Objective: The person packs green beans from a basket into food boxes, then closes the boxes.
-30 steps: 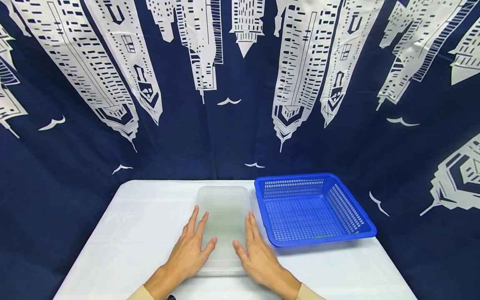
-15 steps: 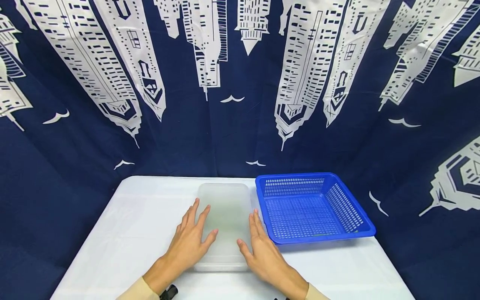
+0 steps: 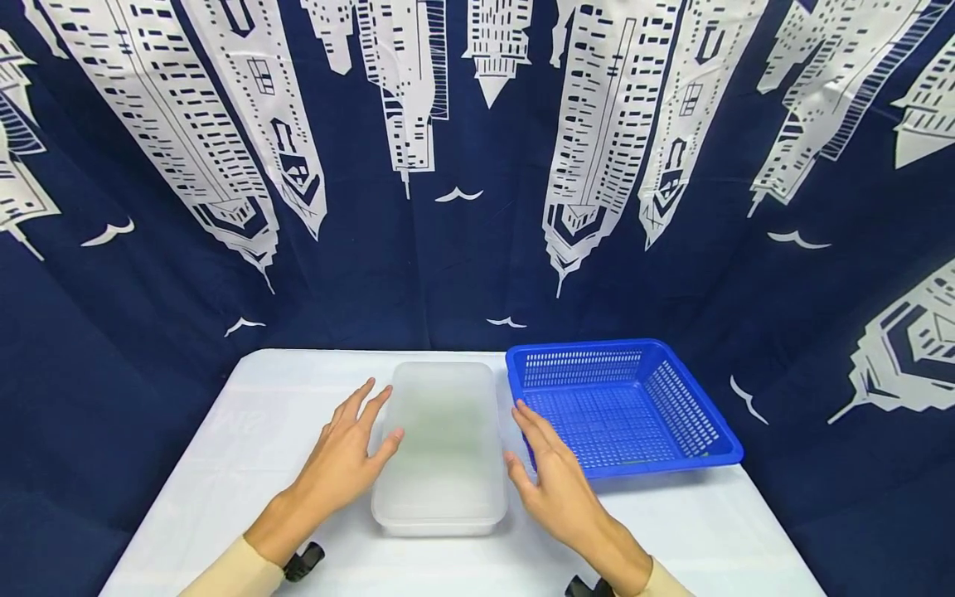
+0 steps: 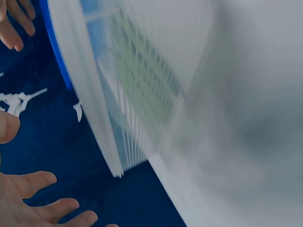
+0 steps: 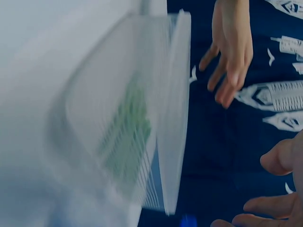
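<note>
A frosted plastic food container (image 3: 442,448) with its lid on stands on the white table. Through its ribbed side wall in both wrist views shows something green (image 4: 142,61), blurred by the plastic. My left hand (image 3: 339,460) hovers beside the container's left edge, fingers spread and holding nothing. On the other side my right hand (image 3: 555,485) is held off the container, its fingers extended and thumb apart. A gap of table shows between the right thumb and the lid (image 5: 175,113).
To the right rests a blue mesh basket (image 3: 656,468), with a bit of green near its front corner; my right fingertips overlap its left rim in the head view. White cloth (image 3: 269,414) covers the table. Behind hangs a navy curtain (image 3: 418,274) printed with white buildings.
Both hands have moved apart, off the container's lid and sides: the left one outward to the left, the right one outward to the right. The container's whole lid now shows.
</note>
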Motion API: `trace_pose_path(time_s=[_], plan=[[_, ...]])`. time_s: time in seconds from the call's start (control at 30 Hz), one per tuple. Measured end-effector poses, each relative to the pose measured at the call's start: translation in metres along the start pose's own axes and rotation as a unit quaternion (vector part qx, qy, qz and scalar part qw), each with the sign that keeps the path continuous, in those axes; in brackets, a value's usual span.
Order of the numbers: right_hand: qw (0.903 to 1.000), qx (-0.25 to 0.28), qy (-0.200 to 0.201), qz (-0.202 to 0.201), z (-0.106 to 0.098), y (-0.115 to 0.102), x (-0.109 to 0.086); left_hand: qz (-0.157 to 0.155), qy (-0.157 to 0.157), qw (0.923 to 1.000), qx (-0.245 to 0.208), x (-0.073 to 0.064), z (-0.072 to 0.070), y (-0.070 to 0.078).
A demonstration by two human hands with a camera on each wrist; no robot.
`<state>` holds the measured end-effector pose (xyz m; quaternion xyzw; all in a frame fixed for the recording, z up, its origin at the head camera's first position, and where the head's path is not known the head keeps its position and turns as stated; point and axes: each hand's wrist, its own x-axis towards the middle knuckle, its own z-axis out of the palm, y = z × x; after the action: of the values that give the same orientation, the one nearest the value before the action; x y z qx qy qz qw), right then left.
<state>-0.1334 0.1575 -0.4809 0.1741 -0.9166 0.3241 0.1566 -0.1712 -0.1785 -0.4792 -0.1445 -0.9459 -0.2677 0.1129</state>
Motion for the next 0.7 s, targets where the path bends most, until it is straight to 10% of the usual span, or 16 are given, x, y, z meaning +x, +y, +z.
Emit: trace_pose_path(time_s=[0.7], plan=[[0.9928, -0.111, -0.043, 0.013, -0.076, 0.077, 0.006, 0.029, 0.046, 0.9969, 0.058, -0.003, -0.04, -0.043]])
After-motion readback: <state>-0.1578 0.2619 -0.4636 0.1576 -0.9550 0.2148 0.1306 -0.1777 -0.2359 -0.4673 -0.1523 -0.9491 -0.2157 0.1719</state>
